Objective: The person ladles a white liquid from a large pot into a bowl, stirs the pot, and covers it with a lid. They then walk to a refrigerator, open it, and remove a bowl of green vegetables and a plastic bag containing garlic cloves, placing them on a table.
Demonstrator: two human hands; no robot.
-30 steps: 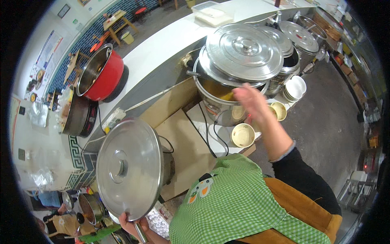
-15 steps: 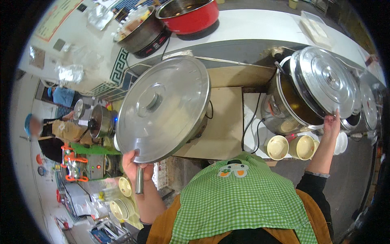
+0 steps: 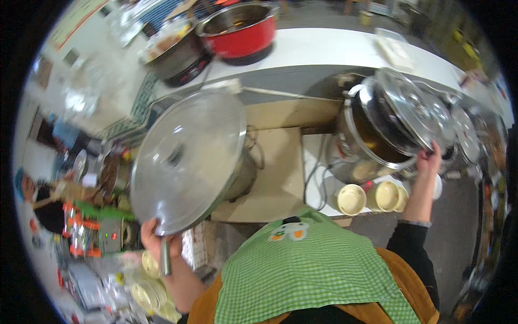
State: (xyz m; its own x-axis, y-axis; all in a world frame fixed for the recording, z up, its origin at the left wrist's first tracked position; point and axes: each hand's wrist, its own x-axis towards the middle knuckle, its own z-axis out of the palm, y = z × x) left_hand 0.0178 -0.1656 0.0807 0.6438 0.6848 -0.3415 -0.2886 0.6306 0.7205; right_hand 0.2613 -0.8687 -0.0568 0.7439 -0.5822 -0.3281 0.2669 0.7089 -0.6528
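A large round silver metal lid (image 3: 189,154) with a knob at its centre is tilted over a dark grey metal pot (image 3: 240,181) at the left of the work area; whether lid and pot touch, I cannot tell. The person's left grip (image 3: 154,237) is pinching its lower rim, with a straight silver metal handle (image 3: 165,258) just beside the fingers.

At the right, the right grip (image 3: 429,162) is pinching the near edge of a shiny ridged metal lid (image 3: 409,105), which leans across the mouth of a tall silver metal pot (image 3: 350,156). The part left uncovered shows brownish-yellow contents.

In front of that pot stand round cream bowls (image 3: 351,200). A flat brown board (image 3: 278,181) lies between the two pots. Behind, on the curved white bench (image 3: 324,48), sit a round red pot with a steel interior (image 3: 240,39) and, near it, a dark round pot (image 3: 178,62) filled with packages.
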